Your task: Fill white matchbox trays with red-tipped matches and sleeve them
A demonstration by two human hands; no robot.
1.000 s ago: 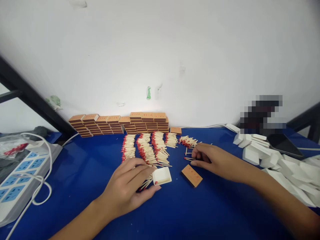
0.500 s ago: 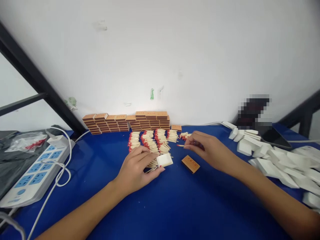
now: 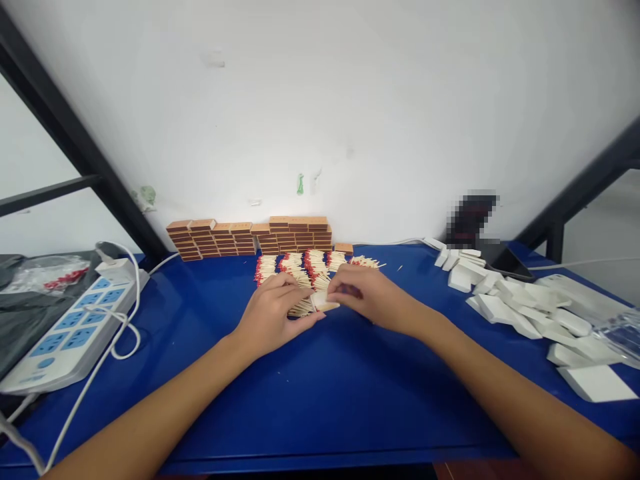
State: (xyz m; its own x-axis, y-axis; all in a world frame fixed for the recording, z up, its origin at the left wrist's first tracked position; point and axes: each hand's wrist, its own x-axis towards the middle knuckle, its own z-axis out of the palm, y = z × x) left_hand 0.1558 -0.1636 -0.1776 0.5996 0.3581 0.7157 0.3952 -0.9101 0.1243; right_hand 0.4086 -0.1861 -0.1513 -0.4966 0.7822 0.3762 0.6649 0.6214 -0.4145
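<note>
The right hand (image 3: 373, 300) has moved to the white tray (image 3: 320, 299), its fingers bent over the right end; I cannot tell whether they grip anything. The left hand (image 3: 271, 311) grasps the tray's left end, match piles (image 3: 316, 265) beyond; steady support should help.

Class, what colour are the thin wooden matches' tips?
The match tips are red, clearest in the head view.

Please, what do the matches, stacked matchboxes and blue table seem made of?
Matches: probably matte wood, given the pale, bare sticks.
Stacked matchboxes: likely matte card, with flat tan tops and dark sides.
Blue table: glossy, reflecting light; painted metal or laminate, unclear.
</note>
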